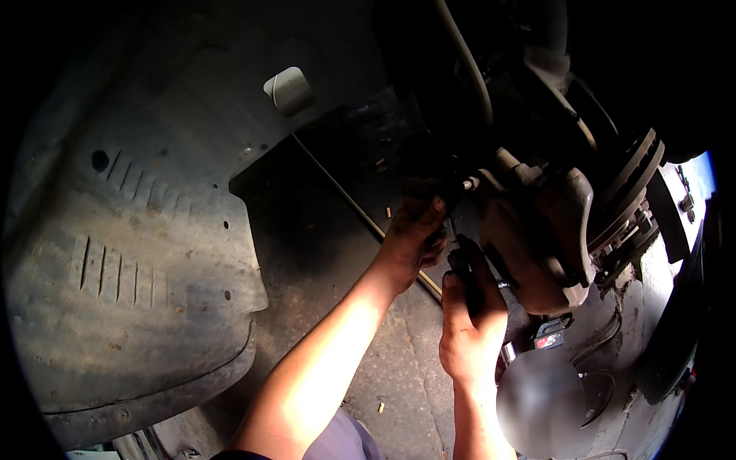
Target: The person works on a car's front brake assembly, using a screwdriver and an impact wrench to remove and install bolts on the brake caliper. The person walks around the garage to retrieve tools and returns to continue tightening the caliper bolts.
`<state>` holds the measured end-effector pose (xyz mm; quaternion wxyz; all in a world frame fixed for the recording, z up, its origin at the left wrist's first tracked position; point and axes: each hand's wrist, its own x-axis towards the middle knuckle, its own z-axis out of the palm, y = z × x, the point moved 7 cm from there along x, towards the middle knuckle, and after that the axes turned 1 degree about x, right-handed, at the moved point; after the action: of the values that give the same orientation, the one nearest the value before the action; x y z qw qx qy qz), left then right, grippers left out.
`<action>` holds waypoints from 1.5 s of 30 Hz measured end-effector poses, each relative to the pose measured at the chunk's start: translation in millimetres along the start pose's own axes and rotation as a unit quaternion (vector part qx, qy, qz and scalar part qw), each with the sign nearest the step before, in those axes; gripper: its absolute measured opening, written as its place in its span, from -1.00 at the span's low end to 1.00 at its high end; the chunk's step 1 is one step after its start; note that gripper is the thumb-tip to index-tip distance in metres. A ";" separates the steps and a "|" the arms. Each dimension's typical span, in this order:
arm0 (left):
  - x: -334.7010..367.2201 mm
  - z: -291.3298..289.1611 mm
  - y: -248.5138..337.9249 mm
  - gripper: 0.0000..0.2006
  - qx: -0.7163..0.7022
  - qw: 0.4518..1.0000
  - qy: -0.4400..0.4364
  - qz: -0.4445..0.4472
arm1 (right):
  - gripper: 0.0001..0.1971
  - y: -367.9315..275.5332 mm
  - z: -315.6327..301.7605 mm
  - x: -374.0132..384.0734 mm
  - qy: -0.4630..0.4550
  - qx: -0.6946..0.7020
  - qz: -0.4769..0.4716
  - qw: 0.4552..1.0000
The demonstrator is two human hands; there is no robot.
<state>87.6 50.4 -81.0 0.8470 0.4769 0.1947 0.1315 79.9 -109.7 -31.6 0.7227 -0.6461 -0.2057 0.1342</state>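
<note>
Ahead, both hands (412, 245) curl close together, the right (473, 328) around a dark tool (461, 262).

Right hand (474, 326) around dark tool (462, 263)

A stained grey floor (406, 356) spreads below the left hand (412, 244) and right hand (471, 326). Tan stubs (381, 408) lie on it, one nearer the body, two past the left wrist. A long rod (431, 286) seemingly rests under that wrist.

Left hand (410, 249) was partly lost in shadow; dark-handled tool (461, 262) was partly covered by right hand (474, 330). Lower-right round patch (541, 402) was blurred. Forearms (326, 364) were cut off below.
</note>
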 end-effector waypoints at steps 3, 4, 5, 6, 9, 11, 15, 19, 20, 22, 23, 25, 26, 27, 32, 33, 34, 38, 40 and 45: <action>-2.2 7.2 8.7 -0.60 0.010 0.999 -0.022 0.044 | -0.54 12.0 -5.0 0.3 0.002 0.001 0.004 1.000; -2.9 10.8 13.0 -0.62 0.017 0.997 -0.033 0.066 | -0.53 19.4 -7.4 1.4 0.001 0.007 0.002 1.000; -2.8 10.5 15.1 -0.63 0.031 0.995 -0.049 0.080 | -0.52 21.8 -9.4 0.3 -0.005 -0.008 0.004 1.000; -1.6 6.9 15.6 -0.62 0.046 0.993 -0.064 0.093 | -0.52 23.2 -11.5 -2.5 -0.011 -0.023 0.006 1.000; 1.0 -6.4 8.9 -0.58 0.066 0.993 -0.041 0.090 | -0.53 48.7 -24.2 -21.1 -0.012 -0.104 -0.021 0.994; -2.4 -11.8 2.6 -0.54 0.066 0.995 -0.010 0.069 | -0.53 66.4 -31.8 -37.2 -0.004 -0.170 -0.067 0.983; -16.1 -14.6 10.3 -0.48 0.081 0.994 0.022 0.069 | -0.51 149.0 -49.9 -82.9 -0.006 -0.238 -0.001 0.971; -26.7 -24.7 7.0 -0.49 0.078 0.990 0.079 0.089 | -0.50 217.5 -56.6 -128.1 -0.064 -0.346 0.040 0.935; -31.0 -25.4 8.1 -0.48 0.100 0.987 0.099 0.083 | -0.49 228.3 -56.0 -137.9 -0.078 -0.364 0.043 0.927; -41.8 -30.2 13.1 -0.45 0.145 0.977 0.141 0.074 | -0.46 237.1 -53.4 -147.3 -0.121 -0.378 0.033 0.917; -47.5 -33.6 14.3 -0.45 0.147 0.974 0.161 0.068 | -0.46 235.5 -49.9 -151.3 -0.141 -0.386 0.041 0.911; -58.3 -38.8 16.6 -0.44 0.149 0.967 0.200 0.057 | -0.42 236.3 -44.6 -152.4 -0.185 -0.384 0.063 0.903; -62.4 -39.9 18.8 -0.44 0.141 0.968 0.199 0.052 | -0.41 233.1 -41.1 -150.8 -0.207 -0.401 0.054 0.891; -66.6 -41.6 21.3 -0.45 0.132 0.970 0.198 0.047 | -0.41 230.2 -36.9 -147.4 -0.229 -0.418 0.046 0.878; -85.6 -41.7 26.1 -0.46 0.118 0.970 0.209 0.031 | -0.41 216.0 -28.5 -126.9 -0.248 -0.479 0.023 0.842; -90.5 -39.9 25.6 -0.46 0.119 0.969 0.213 0.025 | -0.42 215.6 -30.0 -121.4 -0.229 -0.465 0.024 0.855; -93.7 -36.7 28.1 -0.47 0.121 0.969 0.215 0.021 | -0.42 215.1 -30.1 -112.4 -0.206 -0.452 0.022 0.868; -105.8 -43.3 29.3 -0.53 0.112 0.969 0.220 0.023 | -0.50 200.2 -30.4 -70.6 -0.130 -0.323 0.039 0.937; -114.2 -45.1 34.2 -0.55 0.127 0.963 0.234 0.033 | -0.56 174.6 -25.5 -42.8 -0.112 -0.263 0.066 0.956; -128.3 -36.3 48.8 -0.59 0.158 0.958 0.233 0.049 | -0.57 138.6 -8.4 4.7 -0.115 0.023 0.164 0.979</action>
<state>-44.9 50.4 -29.9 0.6841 0.5702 0.3813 0.2481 98.0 -97.0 -168.8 0.6773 -0.6342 -0.1752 0.3292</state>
